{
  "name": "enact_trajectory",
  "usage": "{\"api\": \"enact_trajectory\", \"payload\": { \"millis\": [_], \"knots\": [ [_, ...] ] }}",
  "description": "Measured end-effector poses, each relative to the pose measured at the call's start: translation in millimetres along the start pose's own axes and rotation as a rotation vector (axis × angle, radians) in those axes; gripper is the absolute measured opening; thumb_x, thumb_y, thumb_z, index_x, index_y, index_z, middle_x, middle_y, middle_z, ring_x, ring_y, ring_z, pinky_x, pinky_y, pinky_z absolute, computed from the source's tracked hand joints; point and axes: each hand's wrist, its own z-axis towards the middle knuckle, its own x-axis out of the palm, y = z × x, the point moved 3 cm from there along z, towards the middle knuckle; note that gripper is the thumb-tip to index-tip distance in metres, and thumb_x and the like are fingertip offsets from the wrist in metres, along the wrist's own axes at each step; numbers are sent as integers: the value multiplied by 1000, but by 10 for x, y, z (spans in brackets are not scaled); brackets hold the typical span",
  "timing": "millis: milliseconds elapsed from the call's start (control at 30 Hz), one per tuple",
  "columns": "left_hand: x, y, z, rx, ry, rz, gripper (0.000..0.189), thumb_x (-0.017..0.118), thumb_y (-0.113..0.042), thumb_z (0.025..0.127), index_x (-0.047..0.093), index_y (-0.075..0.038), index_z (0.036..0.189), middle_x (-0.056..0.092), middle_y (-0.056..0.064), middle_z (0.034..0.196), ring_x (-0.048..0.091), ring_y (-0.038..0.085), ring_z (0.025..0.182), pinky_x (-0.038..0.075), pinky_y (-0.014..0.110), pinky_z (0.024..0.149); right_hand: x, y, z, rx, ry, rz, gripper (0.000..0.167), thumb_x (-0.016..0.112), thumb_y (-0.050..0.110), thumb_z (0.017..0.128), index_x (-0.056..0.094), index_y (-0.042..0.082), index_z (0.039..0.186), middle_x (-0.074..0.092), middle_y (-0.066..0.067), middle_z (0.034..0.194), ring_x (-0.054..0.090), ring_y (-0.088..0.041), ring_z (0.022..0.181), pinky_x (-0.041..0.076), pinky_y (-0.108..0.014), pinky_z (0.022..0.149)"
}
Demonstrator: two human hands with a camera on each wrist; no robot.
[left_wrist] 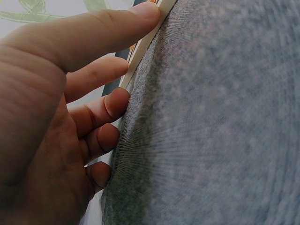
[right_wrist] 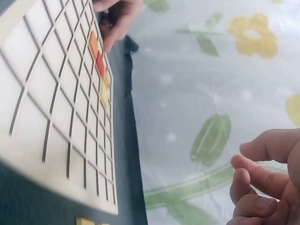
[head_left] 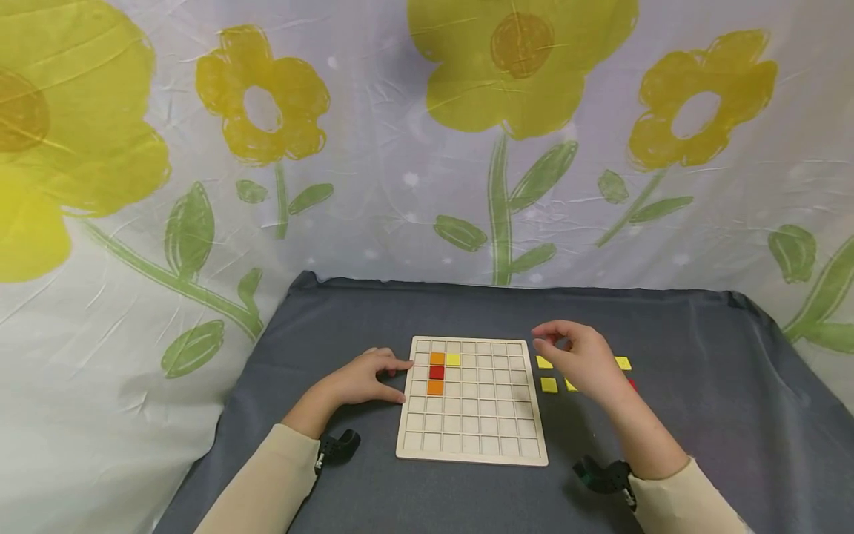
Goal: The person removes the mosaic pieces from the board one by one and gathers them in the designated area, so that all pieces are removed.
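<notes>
no text, label, brand, number or sign can be read in any of the three views.
</notes>
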Motion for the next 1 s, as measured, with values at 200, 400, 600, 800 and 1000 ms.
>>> {"api": "enact_trajectory", "payload": {
  "millis": [200,400,600,800,1000],
  "knots": [
    [5,6,-2,-13,-3,-2,70,90,-38,80,65,-15,142,53,-5,94,43,17,89,37,37,78,142,85,70,-7,28,30,19,67,20,101,74,11,116,62,-3,94,48,-21,57,40,-34,49],
    [3,-5,2,-23,-3,-8,71,90,-38,80,65,-15,142,53,-4,94,43,18,89,37,38,78,289,178,126,-39,42,40,19,69,20,100,74,10,116,64,-2,95,48,-20,58,41,-34,51],
    [4,-15,7,-36,2,-4,71,90,-37,80,64,-17,143,53,-3,94,43,19,90,37,38,77,462,252,175,-39,73,48,18,69,21,100,75,11,114,65,-1,97,49,-21,61,43,-36,57],
    [-1,-30,9,-33,-2,-11,70,90,-35,80,65,-16,142,53,-2,94,43,19,90,36,38,77,636,300,208,-57,95,30,15,70,19,98,76,13,110,64,1,93,50,-20,60,45,-36,59],
    [-3,-38,0,-32,0,-7,69,90,-34,80,65,-16,142,53,-2,94,43,18,90,37,38,77,756,359,232,-60,113,23,15,71,18,97,77,13,109,65,1,92,48,-19,57,44,-35,57]
  ]
}}
